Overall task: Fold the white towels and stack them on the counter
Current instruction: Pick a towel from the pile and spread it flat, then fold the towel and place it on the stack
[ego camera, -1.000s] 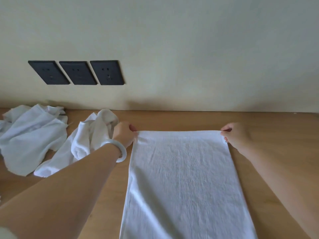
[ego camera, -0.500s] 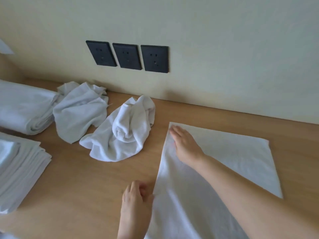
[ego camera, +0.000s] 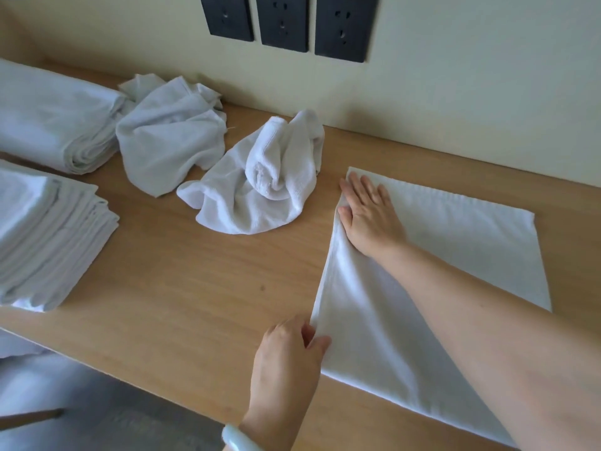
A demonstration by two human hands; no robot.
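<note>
A folding step is in hand: the flat towel lies on the worktop, to the right of the wall sockets and nearer the person than they are. It looks already doubled into a rough square. The right hand lies on the towel's corner closest to the sockets, fingers straight and spread, pressing the cloth down. The left hand is at the corner farthest from the sockets on that same side, thumb and fingers pinching the edge, which rises a little off the wood between the two hands. The next move is probably to carry that pinched side across onto the opposite edge, and it calls for matching the edges squarely and smoothing out the slack. Directly below the sockets one crumpled towel waits, with a second crumpled towel to its left, and far left of the sockets sits the folded stack, where this towel likely goes.
</note>
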